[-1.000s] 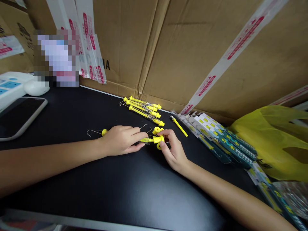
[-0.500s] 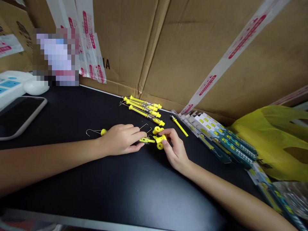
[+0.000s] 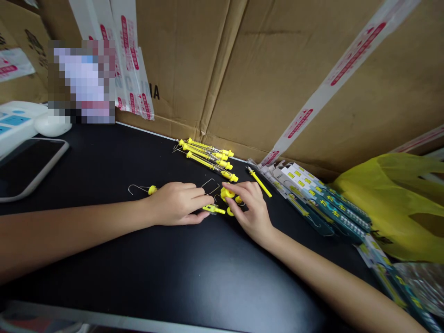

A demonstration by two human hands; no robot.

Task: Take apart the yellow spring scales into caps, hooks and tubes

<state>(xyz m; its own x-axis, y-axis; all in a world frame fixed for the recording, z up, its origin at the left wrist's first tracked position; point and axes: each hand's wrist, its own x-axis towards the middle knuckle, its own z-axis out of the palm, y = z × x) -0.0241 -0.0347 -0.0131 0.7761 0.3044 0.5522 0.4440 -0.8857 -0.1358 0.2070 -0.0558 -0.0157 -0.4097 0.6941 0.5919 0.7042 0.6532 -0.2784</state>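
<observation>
Both hands (image 3: 182, 203) on yellow parts (image 3: 218, 210)

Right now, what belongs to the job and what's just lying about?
Likely job:
yellow-tipped tube in left hand
yellow caps at right hand
bent wires
row of yellow tubes
printed packs

Likely lying about:
phone
power strip
yellow bag

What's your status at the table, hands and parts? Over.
Left hand holding yellow tube. Right hand touching yellow cap. Bent wires on table, close between hands.
</observation>
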